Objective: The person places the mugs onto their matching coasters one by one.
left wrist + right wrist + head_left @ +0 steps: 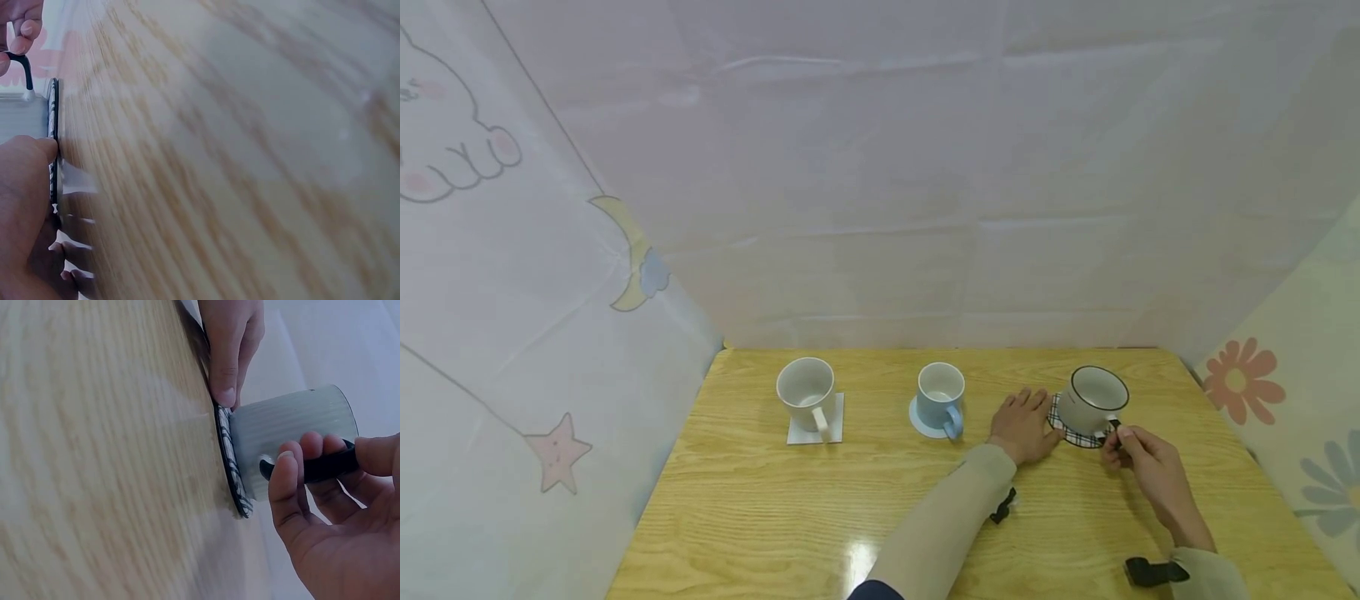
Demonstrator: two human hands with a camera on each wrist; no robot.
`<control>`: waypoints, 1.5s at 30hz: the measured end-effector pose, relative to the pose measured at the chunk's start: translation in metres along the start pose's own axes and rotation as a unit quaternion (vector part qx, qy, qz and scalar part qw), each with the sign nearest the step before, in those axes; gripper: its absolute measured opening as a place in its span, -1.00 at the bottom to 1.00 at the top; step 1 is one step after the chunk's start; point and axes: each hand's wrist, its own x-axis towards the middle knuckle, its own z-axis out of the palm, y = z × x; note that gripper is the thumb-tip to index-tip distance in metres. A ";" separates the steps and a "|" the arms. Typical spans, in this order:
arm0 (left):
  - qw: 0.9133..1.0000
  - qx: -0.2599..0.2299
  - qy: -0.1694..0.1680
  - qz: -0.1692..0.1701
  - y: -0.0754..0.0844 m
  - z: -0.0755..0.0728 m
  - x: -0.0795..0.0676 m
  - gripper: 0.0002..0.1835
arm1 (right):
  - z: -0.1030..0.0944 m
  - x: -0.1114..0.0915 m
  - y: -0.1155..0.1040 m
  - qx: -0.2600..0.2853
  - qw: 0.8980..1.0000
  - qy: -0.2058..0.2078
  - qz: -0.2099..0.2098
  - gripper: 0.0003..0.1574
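Note:
A white ribbed mug [1093, 402] with a black rim stands on a round black-and-white plaid coaster [1078, 437] at the right of the table. My right hand [1153, 471] grips its black handle [325, 467], thumb on top and fingers curled around it in the right wrist view. On the mug's left, my left hand [1022, 427] rests low at the table with fingers stretched forward. The left thumb [225, 387] presses on the coaster's edge, close beside the mug's base.
A pale blue cup [940, 404] stands on a round light blue coaster [922, 425] left of my left hand. Farther left, a plain white mug [805, 396] sits on a square white coaster [837, 421]. A printed cloth [880, 167] hangs behind the wooden table [760, 517].

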 end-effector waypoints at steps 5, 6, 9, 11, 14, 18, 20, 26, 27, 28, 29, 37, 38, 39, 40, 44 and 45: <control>1.000 -0.006 0.007 0.003 0.000 -0.002 -0.005 -0.23 | -0.006 -0.001 -0.002 -0.013 0.999 -0.017 0.028 -0.32; 1.000 -0.007 0.008 0.002 0.000 -0.001 -0.005 -0.24 | -0.007 -0.001 -0.002 -0.017 0.999 -0.021 0.033 -0.32; 1.000 -0.010 0.006 0.000 0.002 -0.001 -0.005 -0.24 | -0.009 -0.001 0.000 -0.026 0.998 -0.029 0.045 -0.31; 1.000 -0.016 -0.002 -0.002 0.004 -0.001 -0.004 -0.24 | -0.010 -0.002 0.002 -0.028 0.998 -0.034 0.052 -0.30; 1.000 -0.014 -0.004 -0.003 0.004 0.000 -0.004 -0.24 | -0.010 -0.003 0.003 -0.027 0.997 -0.037 0.059 -0.29; 1.000 -0.009 -0.007 -0.002 0.002 0.001 -0.005 -0.24 | -0.008 -0.005 0.002 -0.026 0.997 -0.038 0.055 -0.30; 1.000 -0.006 -0.008 0.000 0.001 0.002 -0.004 -0.23 | -0.007 -0.006 0.001 -0.027 0.998 -0.038 0.048 -0.30; 1.000 -0.001 -0.012 0.007 -0.001 -0.002 -0.002 -0.21 | -0.008 -0.007 -0.004 -0.049 0.998 -0.029 0.039 -0.30; 1.000 0.000 -0.015 0.008 -0.001 -0.003 -0.003 -0.21 | -0.008 -0.008 -0.005 -0.054 0.997 -0.028 0.042 -0.29; 1.000 0.003 -0.020 0.010 -0.001 -0.004 -0.003 -0.21 | -0.007 -0.008 -0.005 -0.059 0.997 -0.026 0.044 -0.29; 1.000 0.005 -0.024 0.012 -0.002 -0.005 -0.003 -0.21 | -0.007 -0.008 -0.006 -0.064 0.997 -0.021 0.046 -0.30; 0.999 0.014 -0.040 0.013 -0.006 -0.009 -0.001 -0.22 | -0.004 -0.007 -0.012 -0.103 0.994 0.017 0.038 -0.33; 0.999 0.016 -0.042 0.013 -0.006 -0.010 -0.001 -0.22 | -0.004 -0.007 -0.012 -0.107 0.993 0.018 0.036 -0.33; 0.999 0.018 -0.044 0.013 -0.006 -0.011 -0.001 -0.22 | -0.004 -0.007 -0.012 -0.111 0.993 0.019 0.035 -0.33; 0.999 0.018 -0.040 0.014 -0.006 -0.012 -0.002 -0.23 | -0.004 -0.007 -0.013 -0.116 0.993 0.019 0.034 -0.33; 0.999 0.016 -0.030 0.018 -0.006 -0.020 -0.008 -0.27 | -0.006 -0.007 -0.013 -0.132 0.991 0.019 0.032 -0.32; 0.999 0.016 -0.025 0.020 -0.006 -0.023 -0.010 -0.29 | -0.007 -0.007 -0.013 -0.137 0.990 0.019 0.030 -0.32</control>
